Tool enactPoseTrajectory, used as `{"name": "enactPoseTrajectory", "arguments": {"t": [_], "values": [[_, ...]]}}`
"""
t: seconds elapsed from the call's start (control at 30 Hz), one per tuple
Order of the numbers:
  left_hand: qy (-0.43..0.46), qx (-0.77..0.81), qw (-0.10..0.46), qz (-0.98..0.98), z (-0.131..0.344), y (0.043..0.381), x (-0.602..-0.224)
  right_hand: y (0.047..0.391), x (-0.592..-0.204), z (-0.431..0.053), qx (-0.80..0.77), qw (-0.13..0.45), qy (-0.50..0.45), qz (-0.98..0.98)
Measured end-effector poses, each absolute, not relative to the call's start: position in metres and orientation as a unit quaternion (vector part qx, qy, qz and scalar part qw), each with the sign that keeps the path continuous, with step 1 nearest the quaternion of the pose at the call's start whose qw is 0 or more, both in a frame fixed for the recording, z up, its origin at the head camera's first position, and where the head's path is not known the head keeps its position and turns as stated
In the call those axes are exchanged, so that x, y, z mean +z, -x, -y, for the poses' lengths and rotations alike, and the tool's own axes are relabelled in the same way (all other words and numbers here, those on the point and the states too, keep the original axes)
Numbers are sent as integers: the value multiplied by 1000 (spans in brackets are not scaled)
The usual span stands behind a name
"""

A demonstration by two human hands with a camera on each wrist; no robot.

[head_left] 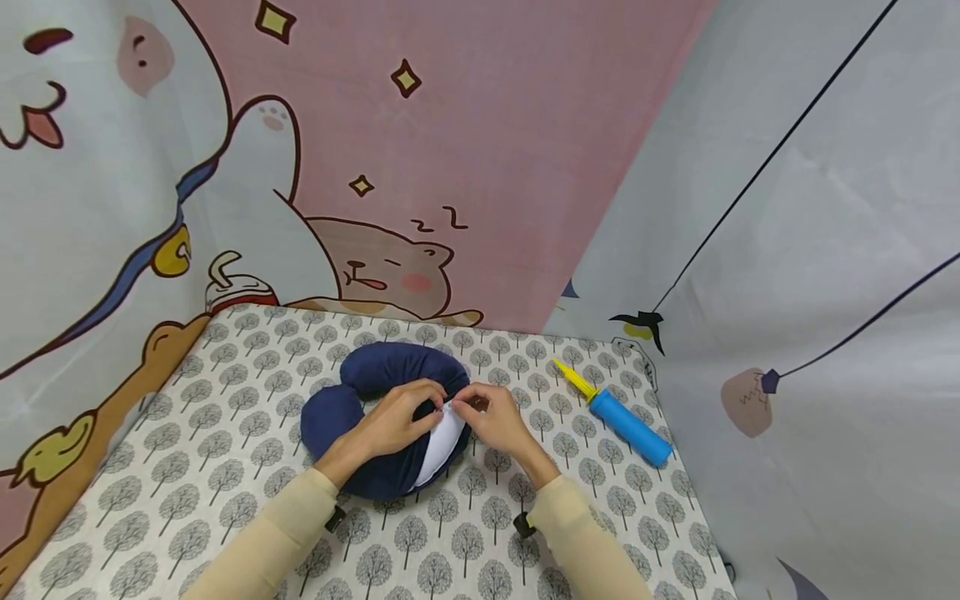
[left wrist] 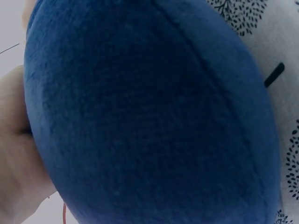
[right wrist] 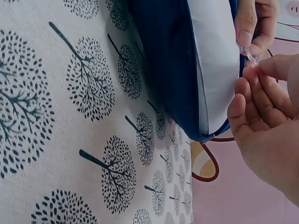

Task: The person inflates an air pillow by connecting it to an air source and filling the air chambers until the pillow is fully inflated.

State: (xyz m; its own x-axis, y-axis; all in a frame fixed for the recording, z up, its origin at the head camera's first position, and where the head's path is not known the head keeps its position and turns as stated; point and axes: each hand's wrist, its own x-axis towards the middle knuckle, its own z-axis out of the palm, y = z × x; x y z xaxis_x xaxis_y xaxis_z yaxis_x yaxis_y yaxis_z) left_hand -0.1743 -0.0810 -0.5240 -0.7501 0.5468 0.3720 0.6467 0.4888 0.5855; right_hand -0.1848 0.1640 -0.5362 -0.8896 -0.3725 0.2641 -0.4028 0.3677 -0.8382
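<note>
A navy U-shaped neck pillow (head_left: 401, 365) lies on the table, its cover unzipped along one side so that a white inner bladder (head_left: 442, 450) shows. At the bladder, a small clear plastic valve (right wrist: 251, 56) stands up in the right wrist view. My left hand (head_left: 397, 421) reaches over the pillow and pinches the valve between thumb and fingertip. From the other side, my right hand (head_left: 495, 417) pinches the valve's clear tip with thumb and forefinger, its other fingers curled. Navy fabric (left wrist: 140, 112) fills most of the left wrist view and hides the left fingertips there.
A blue hand pump (head_left: 630, 427) with a yellow nozzle (head_left: 576, 381) lies to the right of the pillow. The table wears a tree-print cloth (head_left: 187, 500). Cartoon-printed curtains (head_left: 510, 167) close off the back and both sides.
</note>
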Motion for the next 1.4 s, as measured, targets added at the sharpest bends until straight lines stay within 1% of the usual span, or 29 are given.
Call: {"name": "enactPoseTrajectory", "arguments": {"t": [0.37,0.5,0.6,0.73,0.9,1.03,1.23,1.4], "values": [[354,-356,63,862,82,179,-524,184,-536,-163,517,7,-224,826],[357,-351,70,863,81,180,-523,182,-534,-162,515,2,-222,828],[363,-351,71,860,82,179,-523,181,-535,-161,518,11,-226,825],[365,-351,57,860,82,179,-522,178,-539,-160,518,45,-246,818],[361,-344,44,866,83,179,-522,176,-544,-156,491,121,-304,807],[368,-342,48,863,83,179,-522,175,-546,-153,460,174,-335,803],[381,-339,69,857,83,180,-525,175,-548,-148,438,208,-346,803],[385,-332,73,858,82,181,-524,176,-549,-146,414,231,-356,805]]}}
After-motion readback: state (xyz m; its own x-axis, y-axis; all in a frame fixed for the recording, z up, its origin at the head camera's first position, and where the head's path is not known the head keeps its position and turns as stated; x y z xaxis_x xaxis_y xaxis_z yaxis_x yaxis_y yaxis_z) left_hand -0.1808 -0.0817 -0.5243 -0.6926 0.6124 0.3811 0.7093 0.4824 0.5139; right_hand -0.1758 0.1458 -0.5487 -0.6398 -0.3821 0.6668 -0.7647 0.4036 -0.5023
